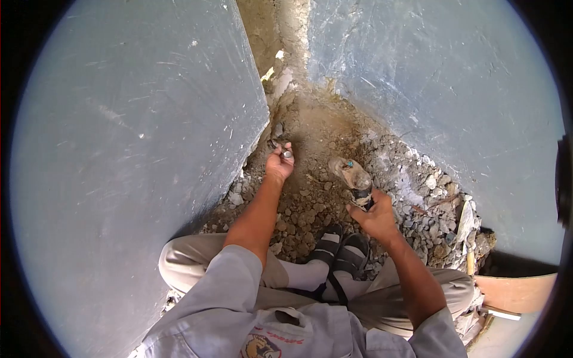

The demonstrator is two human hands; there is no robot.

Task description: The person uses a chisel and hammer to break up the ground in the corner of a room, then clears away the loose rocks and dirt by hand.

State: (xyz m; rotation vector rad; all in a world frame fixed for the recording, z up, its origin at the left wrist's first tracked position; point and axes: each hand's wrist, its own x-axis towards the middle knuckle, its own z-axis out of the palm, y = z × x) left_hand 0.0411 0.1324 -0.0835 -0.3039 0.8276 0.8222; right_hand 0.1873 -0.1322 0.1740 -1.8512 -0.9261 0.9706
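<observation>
My left hand [279, 166] is closed around a metal chisel [287, 154], whose round struck end faces up at me. The chisel's far end points into the broken ground by the left wall's corner and is hard to make out. To the right, my right hand [376, 216] grips the dark, wrapped handle of a club hammer [351, 173]. The hammer's dusty head is raised above the rubble, apart from the chisel. A small blue spot shows on the head.
Grey walls [149, 119] rise at left and right [430, 71], with a narrow gap between them at the top. Loose rubble [298, 209] covers the ground around my sandals [352, 253]. A trowel-like tool [465, 222] and an orange-brown curved rim [516, 292] lie at right.
</observation>
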